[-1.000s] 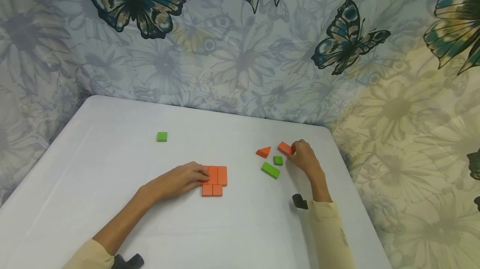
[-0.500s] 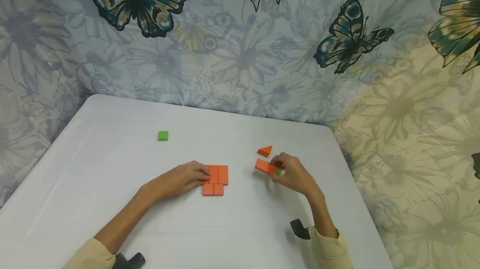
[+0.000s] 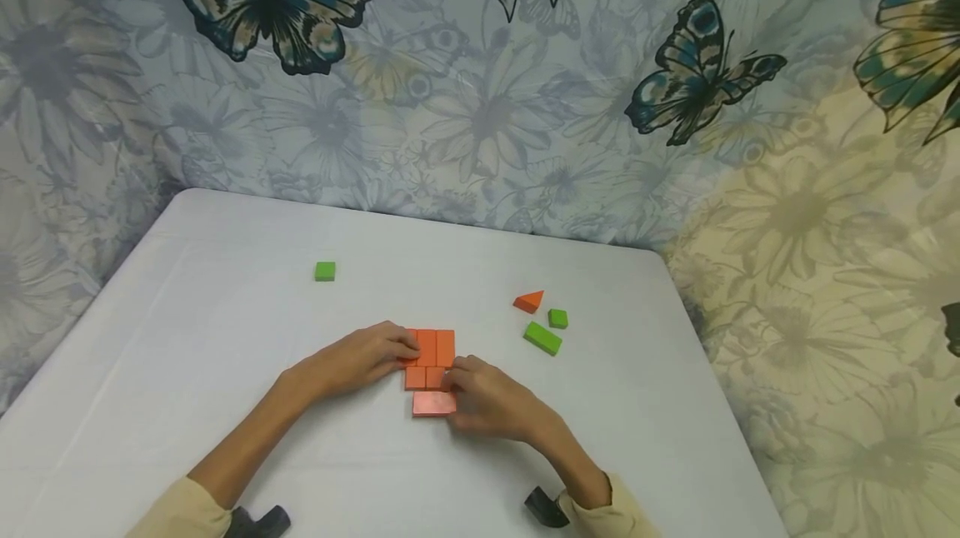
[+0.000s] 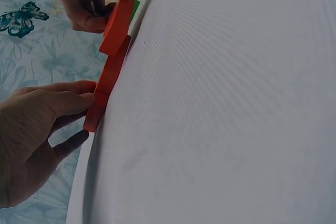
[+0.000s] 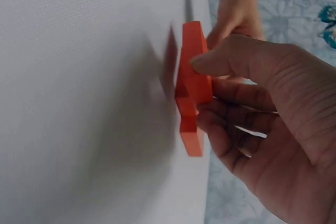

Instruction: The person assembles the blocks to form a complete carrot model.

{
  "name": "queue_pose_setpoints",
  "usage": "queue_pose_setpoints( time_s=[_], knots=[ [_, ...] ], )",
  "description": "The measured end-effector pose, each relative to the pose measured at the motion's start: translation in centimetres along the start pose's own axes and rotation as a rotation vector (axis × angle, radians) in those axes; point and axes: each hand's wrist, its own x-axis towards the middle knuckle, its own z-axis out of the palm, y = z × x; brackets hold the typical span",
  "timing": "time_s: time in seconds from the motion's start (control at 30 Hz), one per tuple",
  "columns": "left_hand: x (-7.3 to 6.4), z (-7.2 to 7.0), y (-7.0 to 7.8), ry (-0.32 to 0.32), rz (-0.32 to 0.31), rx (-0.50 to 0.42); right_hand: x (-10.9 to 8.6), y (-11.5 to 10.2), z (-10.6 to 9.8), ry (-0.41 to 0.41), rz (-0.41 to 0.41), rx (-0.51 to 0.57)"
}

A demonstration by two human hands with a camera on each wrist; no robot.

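A flat group of orange blocks (image 3: 426, 347) lies on the white table, two short ones forming its near row. At its left end my left hand (image 3: 366, 355) holds the leftmost block, thumb and fingers on either side in the left wrist view, covering part of it. My right hand (image 3: 498, 401) pinches an orange rectangular block (image 3: 431, 404) between thumb and fingers, just on the near side of the group. That block is slightly raised above the table in the right wrist view. Right fingertips hide the group's near right corner.
Right of the group lie an orange triangular block (image 3: 529, 301), a small green block (image 3: 557, 319) and a longer green block (image 3: 542, 338). Another green square block (image 3: 325, 271) sits farther back left. Patterned butterfly fabric (image 3: 487, 105) rises behind the table's far edge.
My right hand has picked up the orange rectangular block from the right and carried it left and nearer, to the near side of the group. The left hand has stayed in place.
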Motion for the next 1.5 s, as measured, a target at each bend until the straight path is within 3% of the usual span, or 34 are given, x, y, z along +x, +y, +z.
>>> queue_pose_setpoints(
  time_s=[0.23, 0.43, 1.07, 1.17, 1.27, 1.4, 1.5],
  knots=[
    [-0.1, -0.2, 0.1, 0.001, 0.002, -0.008, 1.0, -0.6, 1.0, 0.030, -0.027, -0.127],
    [-0.2, -0.4, 0.2, -0.008, -0.009, -0.014, 1.8, -0.8, 1.0, 0.068, -0.071, -0.167],
    [-0.1, -0.3, 0.2, -0.016, -0.020, -0.020, 2.2, -0.9, 0.9, 0.089, -0.096, -0.190],
    [-0.1, -0.3, 0.1, -0.013, -0.016, -0.017, 2.3, -0.3, 0.2, 0.106, -0.048, -0.143],
    [0.0, -0.3, 0.2, -0.007, -0.007, -0.011, 2.4, 1.3, -1.5, 0.190, 0.036, -0.125],
    [0.0, -0.3, 0.2, -0.002, 0.001, -0.013, 2.3, 5.0, -4.4, 0.361, 0.167, -0.226],
    [0.0, -0.3, 0.1, 0.002, 0.004, -0.009, 2.2, 7.7, -5.8, 0.379, 0.304, -0.309]
  ],
)
